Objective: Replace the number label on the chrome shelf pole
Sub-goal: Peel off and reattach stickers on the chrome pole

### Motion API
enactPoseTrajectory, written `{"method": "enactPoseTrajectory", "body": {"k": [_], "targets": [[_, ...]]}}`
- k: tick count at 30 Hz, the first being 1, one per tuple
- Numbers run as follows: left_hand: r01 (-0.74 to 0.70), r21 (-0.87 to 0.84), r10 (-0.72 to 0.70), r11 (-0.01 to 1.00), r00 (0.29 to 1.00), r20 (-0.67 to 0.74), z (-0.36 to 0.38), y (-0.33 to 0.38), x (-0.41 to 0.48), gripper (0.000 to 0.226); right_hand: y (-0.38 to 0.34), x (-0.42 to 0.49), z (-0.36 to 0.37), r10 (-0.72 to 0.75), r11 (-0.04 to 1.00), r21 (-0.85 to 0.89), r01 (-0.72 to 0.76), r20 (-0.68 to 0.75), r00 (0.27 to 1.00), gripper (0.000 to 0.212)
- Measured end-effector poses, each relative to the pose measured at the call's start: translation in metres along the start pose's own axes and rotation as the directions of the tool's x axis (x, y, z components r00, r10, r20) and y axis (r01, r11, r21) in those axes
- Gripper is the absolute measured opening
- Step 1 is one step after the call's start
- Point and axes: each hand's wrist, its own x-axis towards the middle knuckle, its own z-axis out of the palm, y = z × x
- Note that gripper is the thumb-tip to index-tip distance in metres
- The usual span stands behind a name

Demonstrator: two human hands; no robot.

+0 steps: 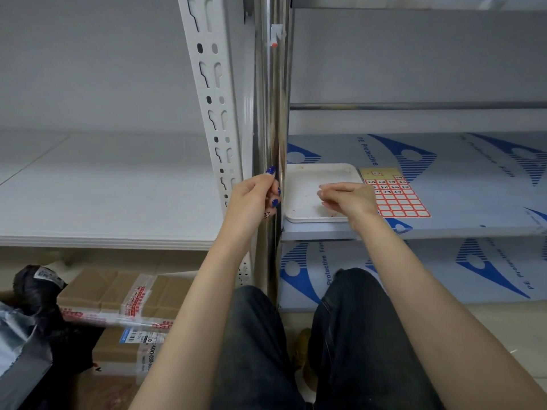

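A vertical chrome shelf pole stands at the centre. High on it sticks a torn white label remnant with a red corner. My left hand rests against the pole at shelf height, fingertips with blue nails curled onto the chrome; a small marked label seems to cling near its palm. My right hand hovers over a white tray, fingers pinched loosely; I cannot tell if anything is between them. A sheet of red-bordered number labels lies just right of the tray.
The tray and sheet sit on a steel shelf covered in blue-printed protective film. A white slotted upright and white shelf stand left of the pole. Cardboard parcels and dark bags lie on the floor at lower left. My knees are below.
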Motion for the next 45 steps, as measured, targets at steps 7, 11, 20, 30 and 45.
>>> {"method": "enactPoseTrajectory", "body": {"k": [7,11,20,30,45], "targets": [[-0.083,-0.049,0.078,0.995,0.993,-0.090,-0.007,0.029,0.012,0.028,-0.019,0.023,0.000,-0.218,0.927,-0.326,0.184,-0.071,0.973,0.027],[-0.167,-0.003,0.164,0.986,0.973,-0.163,-0.010,0.042,0.019,0.012,-0.031,0.029,0.002,-0.288,0.923,-0.298,0.241,-0.124,0.949,0.018],[-0.261,0.087,0.272,0.961,0.950,-0.155,-0.020,0.060,0.030,0.018,-0.029,0.031,-0.002,-0.223,0.880,-0.439,0.181,-0.045,0.974,0.028],[-0.362,0.183,0.397,0.914,0.892,-0.216,-0.017,0.077,0.047,0.021,-0.051,0.031,0.003,-0.248,0.834,-0.510,0.210,-0.008,0.969,0.033],[-0.407,0.275,0.477,0.871,0.835,-0.274,-0.014,0.075,0.052,0.020,-0.076,0.011,0.016,-0.344,0.897,-0.265,0.354,0.086,0.935,0.022]]}}
